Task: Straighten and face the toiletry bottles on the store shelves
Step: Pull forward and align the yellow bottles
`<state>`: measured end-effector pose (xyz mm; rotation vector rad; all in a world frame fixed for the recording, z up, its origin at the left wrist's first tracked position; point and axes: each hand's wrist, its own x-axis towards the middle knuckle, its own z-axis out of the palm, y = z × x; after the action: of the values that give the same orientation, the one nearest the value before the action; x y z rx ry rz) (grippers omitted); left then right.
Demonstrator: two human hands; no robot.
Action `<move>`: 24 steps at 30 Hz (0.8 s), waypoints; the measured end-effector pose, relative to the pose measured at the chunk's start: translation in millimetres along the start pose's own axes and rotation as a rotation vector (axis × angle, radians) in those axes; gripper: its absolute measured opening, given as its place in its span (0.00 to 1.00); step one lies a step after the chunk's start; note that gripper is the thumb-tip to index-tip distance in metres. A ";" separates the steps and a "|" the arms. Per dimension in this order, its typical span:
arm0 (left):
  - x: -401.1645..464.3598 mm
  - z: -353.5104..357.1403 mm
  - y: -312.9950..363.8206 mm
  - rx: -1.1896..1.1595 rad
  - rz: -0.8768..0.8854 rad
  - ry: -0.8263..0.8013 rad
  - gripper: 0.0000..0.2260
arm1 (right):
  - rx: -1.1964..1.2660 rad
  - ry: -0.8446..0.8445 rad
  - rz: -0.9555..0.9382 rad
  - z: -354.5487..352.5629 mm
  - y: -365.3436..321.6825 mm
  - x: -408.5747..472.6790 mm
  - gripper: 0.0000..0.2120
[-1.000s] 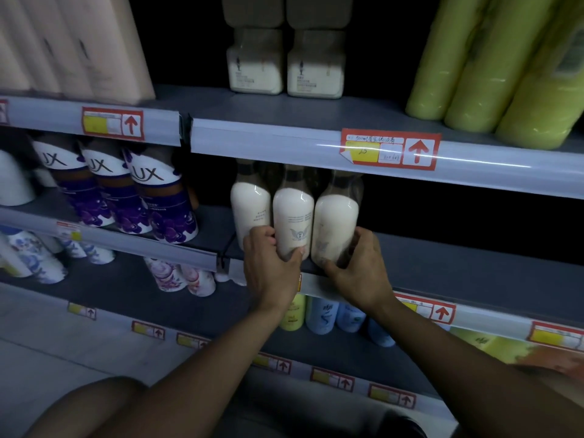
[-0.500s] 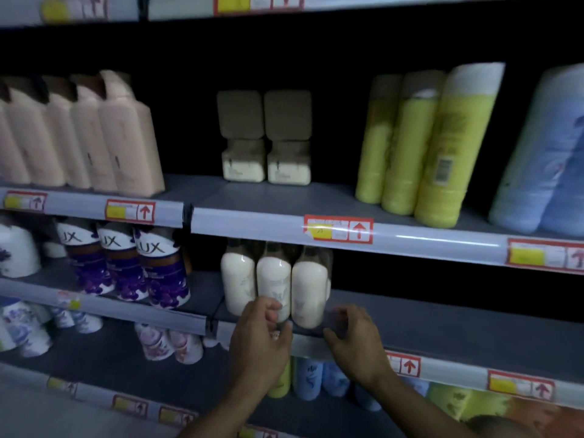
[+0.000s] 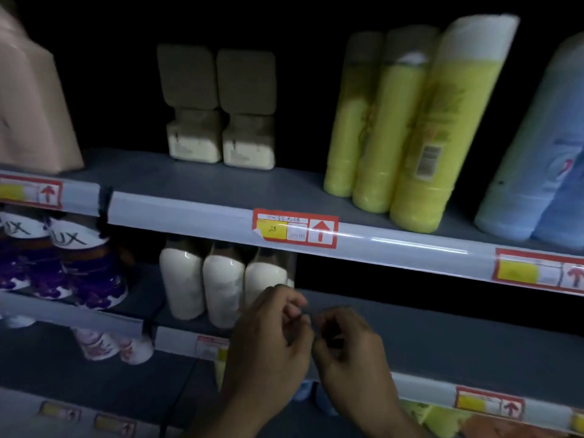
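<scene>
Three white bottles (image 3: 222,289) stand side by side at the front of the middle shelf. My left hand (image 3: 268,346) hovers just in front of the rightmost one, fingers loosely curled, holding nothing. My right hand (image 3: 350,352) is beside it to the right, also loosely curled and empty, in front of the shelf edge. On the shelf above stand two beige square-capped bottles (image 3: 218,109), set back from the edge, and three yellow-green bottles (image 3: 407,121), the front one showing its barcode. Purple LUX bottles (image 3: 79,267) stand at the left.
A pink bottle (image 3: 34,99) is at the upper left and pale blue bottles (image 3: 537,159) lean at the upper right. Price labels with red arrows (image 3: 295,228) sit on the shelf rails. The middle shelf (image 3: 442,330) stretches right of the white bottles. Lower shelves hold more bottles.
Both hands have let go of the white bottles and drawn back toward me, closer together. The view has tilted up and moved in toward the upper shelf.
</scene>
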<state>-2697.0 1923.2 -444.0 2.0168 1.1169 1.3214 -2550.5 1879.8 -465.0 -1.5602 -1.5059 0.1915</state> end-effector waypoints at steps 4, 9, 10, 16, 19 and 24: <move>5.8 9.1 26.1 0.029 0.173 -0.028 0.04 | 0.014 0.057 -0.117 -11.0 -0.6 5.4 0.03; 11.2 9.9 51.8 0.030 0.362 -0.011 0.04 | -0.015 0.075 -0.236 -46.3 17.8 -8.1 0.09; 11.8 8.4 58.3 0.016 0.383 -0.004 0.05 | -0.034 0.097 -0.243 -54.9 20.8 -10.2 0.12; 6.7 -7.9 83.8 -0.015 0.379 0.058 0.10 | -0.092 0.280 -0.363 -92.2 8.6 -15.5 0.14; 13.4 -17.6 91.0 -0.011 0.407 0.078 0.10 | -0.067 0.373 -0.387 -101.5 -7.3 -19.0 0.14; 33.0 -29.0 107.6 -0.061 0.402 0.101 0.08 | 0.000 0.415 -0.406 -129.6 -42.0 -10.8 0.15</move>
<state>-2676.9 1890.0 -334.4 2.2264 0.7211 1.6451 -2496.1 1799.1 -369.1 -1.1697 -1.4445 -0.3459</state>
